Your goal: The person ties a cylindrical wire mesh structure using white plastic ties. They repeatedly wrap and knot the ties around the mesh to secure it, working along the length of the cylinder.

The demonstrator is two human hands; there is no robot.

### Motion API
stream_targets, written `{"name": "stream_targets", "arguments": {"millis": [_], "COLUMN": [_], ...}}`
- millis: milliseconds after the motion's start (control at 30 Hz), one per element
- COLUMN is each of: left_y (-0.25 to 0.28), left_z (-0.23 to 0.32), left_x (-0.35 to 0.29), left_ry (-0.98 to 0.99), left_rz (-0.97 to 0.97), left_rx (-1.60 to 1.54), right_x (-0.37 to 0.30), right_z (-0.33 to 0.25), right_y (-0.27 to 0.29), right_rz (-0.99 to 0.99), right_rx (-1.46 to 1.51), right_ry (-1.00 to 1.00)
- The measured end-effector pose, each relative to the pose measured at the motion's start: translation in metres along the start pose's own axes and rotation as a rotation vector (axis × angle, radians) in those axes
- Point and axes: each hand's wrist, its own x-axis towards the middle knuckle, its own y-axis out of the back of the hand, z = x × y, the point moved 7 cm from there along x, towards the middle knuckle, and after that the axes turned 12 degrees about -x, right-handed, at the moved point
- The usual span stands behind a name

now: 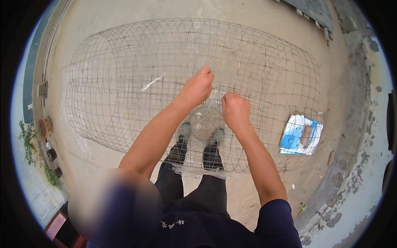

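Observation:
A long roll of thin wire mesh [136, 45] lies crosswise before me, curved into an open-grid cylinder. My left hand [200, 86] is closed in a pinch over its middle. Lower and to the right, my right hand [236, 109] is also closed, its fingertips at the mesh wires. Something pale and clear shows between the two hands, too fine to name. What either hand pinches is hidden by the fingers. A strip of clear plastic [152, 82] lies on the mesh, left of my left hand.
My shoes [184, 130] show through the mesh, beside a round pale patch. At the right, a blue and white printed sheet or bag [302, 135] shows through the wires. A peeling wall [351, 198] borders the right side. Green plants [28, 140] grow along the left edge.

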Motion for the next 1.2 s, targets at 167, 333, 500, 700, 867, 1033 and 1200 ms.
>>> {"name": "stream_targets", "arguments": {"millis": [167,333,500,700,867,1033,1200], "left_y": [-0.007,0.004,-0.005,-0.004,-0.014,-0.011,-0.007], "left_z": [-0.010,-0.034,-0.029,-0.045,-0.036,-0.015,-0.020], "left_x": [0.003,0.008,0.024,0.003,-0.011,-0.016,-0.030], "left_ry": [0.032,0.057,-0.044,0.001,0.078,0.001,-0.024], "left_rz": [-0.056,-0.169,-0.328,-0.189,-0.118,-0.074,-0.072], "left_rx": [0.020,-0.147,-0.066,-0.084,-0.118,-0.135,0.035], "right_x": [-0.008,-0.056,-0.134,-0.264,-0.375,-0.412,-0.390], "right_z": [-0.001,-0.005,-0.059,-0.046,-0.044,-0.073,-0.091], "right_y": [-0.005,0.038,0.002,-0.035,-0.132,-0.245,-0.163], "right_rz": [-0.004,0.236,-0.005,-0.346,-1.181,-0.428,-0.419], "right_rx": [-0.001,0.291,0.596,0.408,0.847,1.654,1.433], "right_ry": [0.016,-0.153,-0.190,-0.210,-1.041,-1.975,-1.615]}}
